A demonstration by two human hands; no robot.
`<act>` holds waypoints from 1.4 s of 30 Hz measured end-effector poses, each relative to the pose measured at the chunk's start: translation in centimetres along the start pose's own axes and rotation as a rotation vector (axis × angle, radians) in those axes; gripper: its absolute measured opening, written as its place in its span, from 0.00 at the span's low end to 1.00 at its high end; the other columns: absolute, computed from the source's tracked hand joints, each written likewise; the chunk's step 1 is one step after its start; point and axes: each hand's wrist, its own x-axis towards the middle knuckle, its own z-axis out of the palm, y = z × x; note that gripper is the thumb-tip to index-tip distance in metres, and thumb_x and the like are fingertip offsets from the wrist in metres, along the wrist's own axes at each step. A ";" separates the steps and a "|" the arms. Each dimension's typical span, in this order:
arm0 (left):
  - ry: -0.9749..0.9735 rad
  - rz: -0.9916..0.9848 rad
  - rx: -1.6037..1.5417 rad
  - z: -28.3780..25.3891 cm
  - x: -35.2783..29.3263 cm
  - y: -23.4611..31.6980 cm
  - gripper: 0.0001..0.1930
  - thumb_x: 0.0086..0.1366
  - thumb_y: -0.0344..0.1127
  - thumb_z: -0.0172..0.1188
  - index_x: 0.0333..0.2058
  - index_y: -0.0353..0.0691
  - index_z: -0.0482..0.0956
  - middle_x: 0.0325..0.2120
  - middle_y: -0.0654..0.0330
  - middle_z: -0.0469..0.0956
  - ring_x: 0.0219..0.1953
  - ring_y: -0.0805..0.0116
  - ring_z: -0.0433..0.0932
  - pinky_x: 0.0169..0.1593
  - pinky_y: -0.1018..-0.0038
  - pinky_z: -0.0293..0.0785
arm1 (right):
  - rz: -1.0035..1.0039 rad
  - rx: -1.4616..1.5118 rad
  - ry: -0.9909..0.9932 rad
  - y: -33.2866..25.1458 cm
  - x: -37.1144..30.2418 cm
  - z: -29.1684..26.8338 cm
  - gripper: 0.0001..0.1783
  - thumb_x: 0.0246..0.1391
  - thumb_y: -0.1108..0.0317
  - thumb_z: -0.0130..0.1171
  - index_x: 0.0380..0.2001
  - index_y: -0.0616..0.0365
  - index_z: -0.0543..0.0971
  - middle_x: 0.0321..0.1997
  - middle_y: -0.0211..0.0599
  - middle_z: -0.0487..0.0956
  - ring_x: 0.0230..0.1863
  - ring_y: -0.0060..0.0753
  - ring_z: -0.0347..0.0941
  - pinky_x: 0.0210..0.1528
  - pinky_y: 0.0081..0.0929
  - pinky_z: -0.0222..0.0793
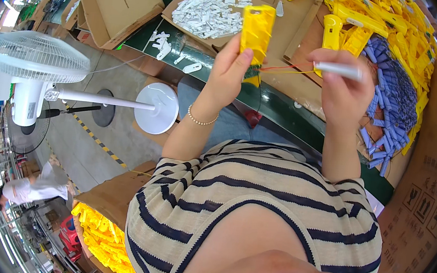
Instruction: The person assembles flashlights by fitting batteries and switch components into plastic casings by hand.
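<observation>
My left hand (230,69) is closed around a yellow plastic housing (258,30), the thumb pressed on its front. A small green circuit board (252,72) shows at the housing's lower end. From there a red and a yellow wire (291,70) stretch across to my right hand (346,92). Its fingers are closed on a pale, slim elongated piece (340,70), blurred, so its exact kind is unclear. Close by on the right lies a heap of blue cylindrical cells (389,102) with dark wires. Behind the hands, a cardboard tray (182,2) holds many small white plastic parts (211,9).
Yellow housings (402,33) are piled at the far right. A large cardboard carton (427,198) stands close on my right. To the left are an open cardboard box (117,3) and a white fan (38,59). Another carton with yellow parts (104,242) sits lower left; a person (34,188) is beyond.
</observation>
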 end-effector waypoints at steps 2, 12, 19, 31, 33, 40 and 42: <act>-0.053 -0.011 0.041 0.6 -0.3 -0.3 0.17 0.69 0.37 0.43 0.51 0.32 0.65 0.39 0.59 0.73 0.40 0.73 0.73 0.46 0.76 0.68 | 0.345 0.273 0.235 -0.5 1.0 1.1 0.23 0.49 0.82 0.55 0.51 0.66 0.65 0.33 0.47 0.78 0.30 0.32 0.76 0.33 0.25 0.74; -0.112 0.007 0.158 1.2 -0.2 -0.8 0.17 0.68 0.34 0.42 0.52 0.32 0.64 0.38 0.59 0.73 0.38 0.73 0.72 0.44 0.77 0.68 | 0.785 0.334 -0.028 0.6 1.3 -0.9 0.10 0.52 0.76 0.57 0.39 0.67 0.74 0.31 0.37 0.77 0.23 0.20 0.70 0.27 0.16 0.67; -0.188 -0.076 0.352 1.1 -0.2 0.2 0.19 0.67 0.29 0.42 0.55 0.29 0.61 0.47 0.56 0.71 0.49 0.71 0.69 0.53 0.75 0.63 | 0.715 0.484 0.036 1.4 0.7 -0.7 0.11 0.55 0.75 0.55 0.41 0.69 0.75 0.33 0.36 0.76 0.26 0.20 0.69 0.30 0.16 0.67; -0.227 -0.106 0.127 1.4 -0.9 -1.6 0.20 0.67 0.33 0.42 0.55 0.32 0.60 0.43 0.56 0.71 0.41 0.73 0.72 0.47 0.76 0.68 | 0.580 0.144 0.067 2.1 0.3 -1.1 0.15 0.46 0.77 0.62 0.40 0.64 0.75 0.30 0.33 0.79 0.29 0.17 0.73 0.34 0.14 0.69; -0.182 -0.111 0.028 1.4 -0.9 -2.2 0.20 0.68 0.36 0.43 0.55 0.32 0.60 0.42 0.57 0.71 0.40 0.73 0.72 0.45 0.76 0.69 | 0.567 0.152 0.049 2.1 0.4 -1.1 0.12 0.47 0.78 0.62 0.38 0.64 0.77 0.30 0.33 0.79 0.30 0.18 0.74 0.35 0.15 0.70; -0.211 -0.112 0.004 1.6 -0.7 -2.1 0.21 0.68 0.40 0.44 0.54 0.33 0.60 0.41 0.57 0.71 0.39 0.72 0.73 0.44 0.75 0.70 | 0.520 0.044 0.112 2.9 0.2 -1.4 0.08 0.47 0.80 0.59 0.34 0.65 0.78 0.31 0.36 0.80 0.31 0.23 0.75 0.36 0.19 0.72; -0.227 -0.154 -0.135 1.4 -0.8 -2.3 0.20 0.68 0.39 0.44 0.54 0.33 0.61 0.41 0.57 0.71 0.39 0.72 0.72 0.44 0.76 0.70 | 0.541 0.071 0.131 2.9 0.2 -1.5 0.09 0.48 0.81 0.58 0.35 0.66 0.77 0.31 0.38 0.79 0.31 0.26 0.76 0.36 0.21 0.73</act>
